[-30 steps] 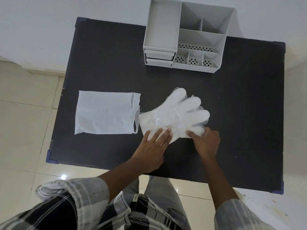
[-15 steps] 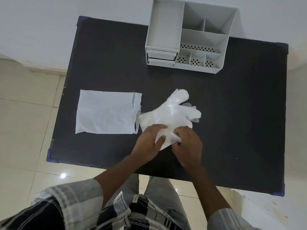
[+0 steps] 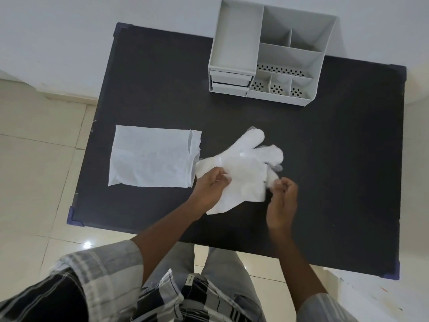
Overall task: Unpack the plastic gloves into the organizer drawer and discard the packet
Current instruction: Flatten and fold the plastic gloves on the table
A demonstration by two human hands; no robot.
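Note:
A stack of translucent white plastic gloves [image 3: 246,168] lies partly folded on the black table [image 3: 336,159], near its front middle. My left hand [image 3: 209,189] pinches the cuff side of the gloves. My right hand [image 3: 282,203] grips the folded finger end at the right. The flat white packet [image 3: 151,159] lies on the table just left of the gloves, with its torn edge toward them. At the table's back edge stands the grey organizer [image 3: 269,52]; its two small drawers [image 3: 231,83] at the lower left look closed.
The organizer's open top compartments hold nothing I can see. Beige floor tiles [image 3: 34,159] lie to the left and in front of the table. A white wall [image 3: 69,31] runs behind it.
The gloves lay spread flat with fingers fanned; now the finger end is folded over. My right hand moved in to the middle, then back out right, and the near edge of the gloves is lifted.

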